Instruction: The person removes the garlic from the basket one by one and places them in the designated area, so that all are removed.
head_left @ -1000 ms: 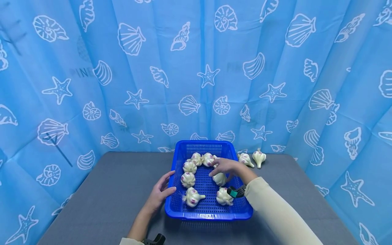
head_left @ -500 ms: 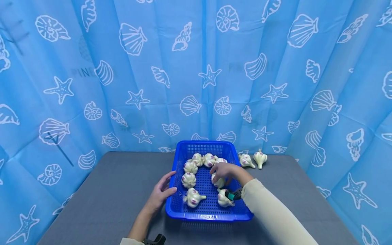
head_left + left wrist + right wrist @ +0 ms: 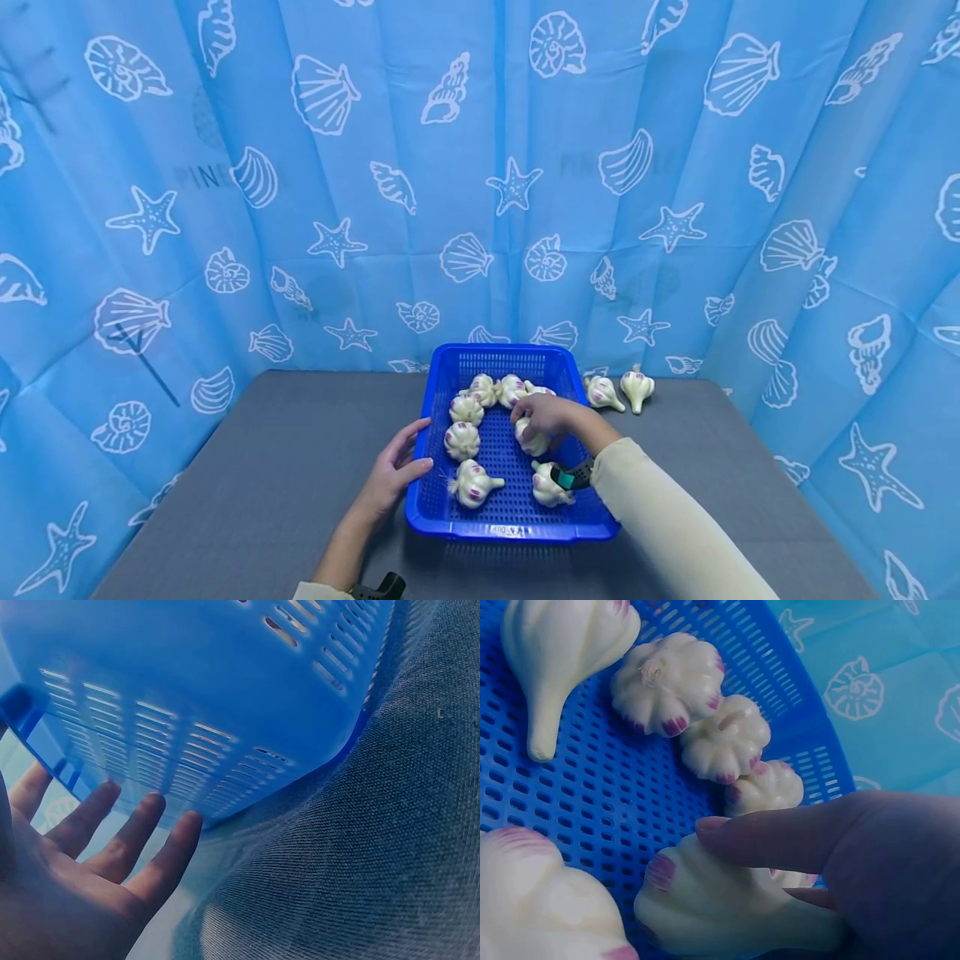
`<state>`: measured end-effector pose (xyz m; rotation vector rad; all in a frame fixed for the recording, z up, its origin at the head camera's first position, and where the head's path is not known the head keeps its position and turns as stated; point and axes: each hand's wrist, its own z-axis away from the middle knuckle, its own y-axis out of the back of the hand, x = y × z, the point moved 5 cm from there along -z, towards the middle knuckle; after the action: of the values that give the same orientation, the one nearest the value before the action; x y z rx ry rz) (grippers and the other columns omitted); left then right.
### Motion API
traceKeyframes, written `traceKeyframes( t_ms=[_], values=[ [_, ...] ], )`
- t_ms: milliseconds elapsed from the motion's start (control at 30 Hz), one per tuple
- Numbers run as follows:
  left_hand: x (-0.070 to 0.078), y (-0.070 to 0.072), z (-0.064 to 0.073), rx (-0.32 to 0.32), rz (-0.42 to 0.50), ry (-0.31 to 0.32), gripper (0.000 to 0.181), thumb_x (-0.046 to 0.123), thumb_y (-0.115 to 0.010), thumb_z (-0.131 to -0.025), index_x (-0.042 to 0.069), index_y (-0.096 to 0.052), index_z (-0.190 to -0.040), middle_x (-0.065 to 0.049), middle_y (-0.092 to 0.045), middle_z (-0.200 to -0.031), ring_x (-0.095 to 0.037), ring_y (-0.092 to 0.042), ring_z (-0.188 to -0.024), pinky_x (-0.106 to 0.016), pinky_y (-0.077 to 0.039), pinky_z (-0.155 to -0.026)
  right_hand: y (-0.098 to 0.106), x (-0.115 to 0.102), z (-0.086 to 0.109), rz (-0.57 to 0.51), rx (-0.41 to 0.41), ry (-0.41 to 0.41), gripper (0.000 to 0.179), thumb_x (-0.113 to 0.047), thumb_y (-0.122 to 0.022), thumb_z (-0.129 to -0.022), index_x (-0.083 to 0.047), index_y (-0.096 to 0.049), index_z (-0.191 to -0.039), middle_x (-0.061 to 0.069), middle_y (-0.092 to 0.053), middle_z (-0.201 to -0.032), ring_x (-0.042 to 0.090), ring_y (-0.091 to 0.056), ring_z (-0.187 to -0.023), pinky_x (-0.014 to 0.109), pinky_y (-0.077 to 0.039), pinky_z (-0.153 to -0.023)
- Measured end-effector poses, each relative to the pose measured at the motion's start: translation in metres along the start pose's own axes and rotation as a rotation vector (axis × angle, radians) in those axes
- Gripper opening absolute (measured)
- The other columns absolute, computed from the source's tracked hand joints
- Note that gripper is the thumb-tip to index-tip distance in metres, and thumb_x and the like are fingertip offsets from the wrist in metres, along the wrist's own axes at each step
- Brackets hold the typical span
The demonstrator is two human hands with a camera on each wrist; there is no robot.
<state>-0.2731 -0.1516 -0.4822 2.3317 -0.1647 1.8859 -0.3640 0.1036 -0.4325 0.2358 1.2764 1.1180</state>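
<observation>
In the head view a blue plastic basket [image 3: 512, 530] holds several white garlic bulbs with purple marks. My right hand [image 3: 553, 415] is inside its right part and grips a garlic bulb [image 3: 529, 438]. Up close in the right wrist view, the thumb or a finger lies across the top of this bulb [image 3: 705, 907], whose stem runs under the hand. My left hand [image 3: 393, 462] rests on the basket's left side, thumb at the rim. From the left wrist, relaxed fingers [image 3: 139, 840] lie along the outside of the perforated wall [image 3: 161, 735].
Within the basket, garlic bulbs line the left side and back, such as one at the front left [image 3: 472, 483]. Another garlic bulb [image 3: 549, 487] lies below my right wrist. Two garlic bulbs [image 3: 636, 387] sit on the grey table [image 3: 300, 467] behind right. A blue shell-print curtain [image 3: 375, 208] hangs behind.
My right hand has come down and closed its fingers round the garlic bulb, which has shifted slightly left and back. The left hand keeps its place on the basket.
</observation>
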Motion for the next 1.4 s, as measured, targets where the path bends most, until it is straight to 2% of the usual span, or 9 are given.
traceKeyframes(
  t_ms=[67,267,500,833,1067,1400],
  values=[
    [0.0,0.0,0.0,0.0,0.002,0.002,0.056,0.015,-0.062,-0.092,0.015,-0.045,-0.145,-0.023,-0.04,-0.146,-0.043,-0.046,-0.126,-0.056,-0.042,-0.098,0.002,-0.001,0.001,-0.006,0.01,0.023,0.035,0.004,-0.07,-0.081,-0.001,-0.062,-0.115,0.02,-0.05,-0.13,0.029,-0.06,-0.092,0.053,-0.056,-0.067],
    [0.0,0.0,0.0,-0.005,0.004,-0.003,0.056,0.015,-0.061,-0.092,0.015,-0.044,-0.145,-0.023,-0.04,-0.146,-0.043,-0.046,-0.126,-0.056,-0.043,-0.097,0.008,-0.006,0.005,-0.027,0.031,0.05,0.036,0.003,-0.071,-0.081,-0.001,-0.062,-0.116,0.023,-0.052,-0.121,0.032,-0.059,-0.091,0.053,-0.056,-0.067],
    [-0.001,0.0,0.0,0.002,-0.006,0.003,0.056,0.015,-0.061,-0.093,0.016,-0.044,-0.145,-0.023,-0.039,-0.147,-0.044,-0.045,-0.127,-0.057,-0.042,-0.097,0.013,-0.013,0.012,-0.073,0.047,0.056,0.034,0.002,-0.071,-0.083,-0.006,-0.064,-0.116,0.018,-0.056,-0.116,0.03,-0.062,-0.089,0.052,-0.056,-0.066],
    [0.001,-0.001,0.001,-0.004,-0.003,-0.005,0.056,0.014,-0.06,-0.093,0.015,-0.043,-0.146,-0.023,-0.039,-0.147,-0.044,-0.046,-0.126,-0.057,-0.044,-0.095,0.019,-0.021,0.025,-0.111,0.086,0.128,0.032,0.001,-0.073,-0.081,-0.008,-0.065,-0.112,0.018,-0.059,-0.118,0.027,-0.063,-0.085,0.051,-0.056,-0.065],
    [0.001,-0.001,0.002,0.0,-0.008,0.0,0.055,0.015,-0.06,-0.093,0.016,-0.044,-0.146,-0.023,-0.04,-0.147,-0.044,-0.046,-0.126,-0.057,-0.044,-0.096,0.024,-0.02,0.032,-0.125,0.146,0.202,0.035,0.0,-0.074,-0.081,-0.003,-0.064,-0.114,0.017,-0.059,-0.12,0.024,-0.062,-0.081,0.047,-0.057,-0.061],
    [0.001,-0.002,0.002,-0.006,-0.007,0.009,0.056,0.017,-0.06,-0.093,0.017,-0.042,-0.146,-0.023,-0.039,-0.147,-0.044,-0.046,-0.126,-0.057,-0.044,-0.095,0.032,-0.012,0.042,-0.198,0.211,0.282,0.039,0.0,-0.073,-0.082,0.001,-0.062,-0.119,0.023,-0.057,-0.123,0.024,-0.063,-0.085,0.045,-0.057,-0.062]
  ],
)
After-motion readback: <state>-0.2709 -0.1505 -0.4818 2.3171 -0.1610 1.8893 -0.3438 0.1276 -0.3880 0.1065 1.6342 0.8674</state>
